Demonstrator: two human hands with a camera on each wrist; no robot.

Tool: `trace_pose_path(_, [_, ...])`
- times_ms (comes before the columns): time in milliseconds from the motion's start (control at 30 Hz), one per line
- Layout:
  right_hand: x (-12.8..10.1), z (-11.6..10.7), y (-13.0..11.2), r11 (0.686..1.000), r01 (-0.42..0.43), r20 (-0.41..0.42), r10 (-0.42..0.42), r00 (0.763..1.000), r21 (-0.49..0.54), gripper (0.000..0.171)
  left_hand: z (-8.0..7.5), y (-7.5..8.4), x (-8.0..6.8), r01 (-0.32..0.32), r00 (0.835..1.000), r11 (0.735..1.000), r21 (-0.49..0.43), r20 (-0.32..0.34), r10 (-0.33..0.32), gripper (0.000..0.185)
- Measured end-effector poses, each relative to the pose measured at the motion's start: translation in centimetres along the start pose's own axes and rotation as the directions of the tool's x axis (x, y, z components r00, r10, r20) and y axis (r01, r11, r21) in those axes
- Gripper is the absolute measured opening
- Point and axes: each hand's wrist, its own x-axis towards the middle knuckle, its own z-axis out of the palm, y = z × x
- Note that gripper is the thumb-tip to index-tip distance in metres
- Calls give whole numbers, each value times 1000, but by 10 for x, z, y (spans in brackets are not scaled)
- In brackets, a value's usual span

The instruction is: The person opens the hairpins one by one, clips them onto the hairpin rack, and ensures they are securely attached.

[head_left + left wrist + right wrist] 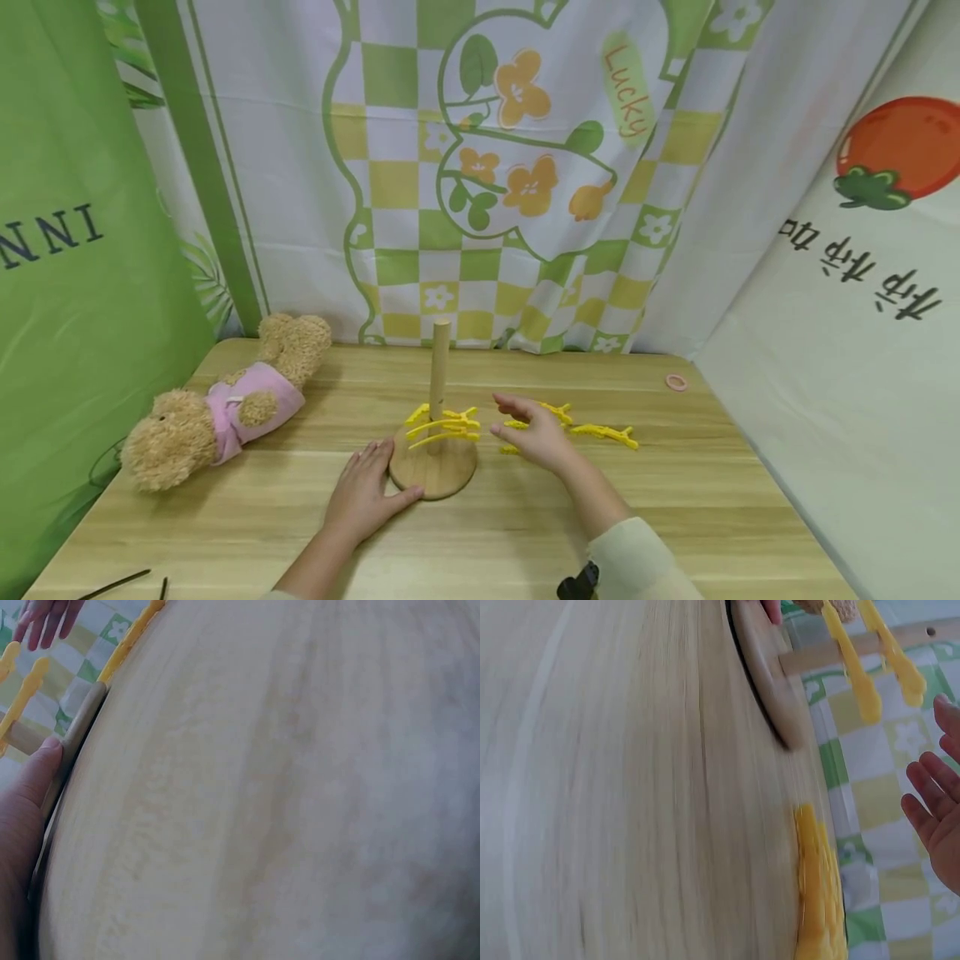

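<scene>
Left hand (365,498) steadies round wooden stand (433,467), yellow clips (444,425) attached

Makeshift home play corner: printed cloth backdrops (525,167), teddy bear (225,400), wooden table (487,542).

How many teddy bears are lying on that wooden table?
1. The teddy bear in a pink top lies on its side at the table's left edge, left of the wooden stand that the left hand touches. No others show.
</scene>
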Motion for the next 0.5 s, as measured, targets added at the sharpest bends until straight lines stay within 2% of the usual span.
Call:
trace_pose_path(133, [-8, -18, 7, 1000, -20, -72, 20, 997, 3, 46, 1, -1, 0, -1, 1000, 1000, 8, -4, 1, 95])
trace_pose_path(233, [-12, -33, 21, 1000, -12, -122, 11, 993, -7, 50, 1, -2, 0, -8, 1000, 1000, 15, -16, 8, 95])
trace_pose_path(400, [-15, -59, 59, 994, -63, -179, 47, 983, -85, 64, 2, -2, -1, -8, 1000, 1000, 6, -21, 8, 93])
trace_pose_path(500, [-20, -75, 77, 990, -96, -199, 73, 977, -107, 66, 3, -2, -1, -6, 1000, 1000, 7, -16, 6, 94])
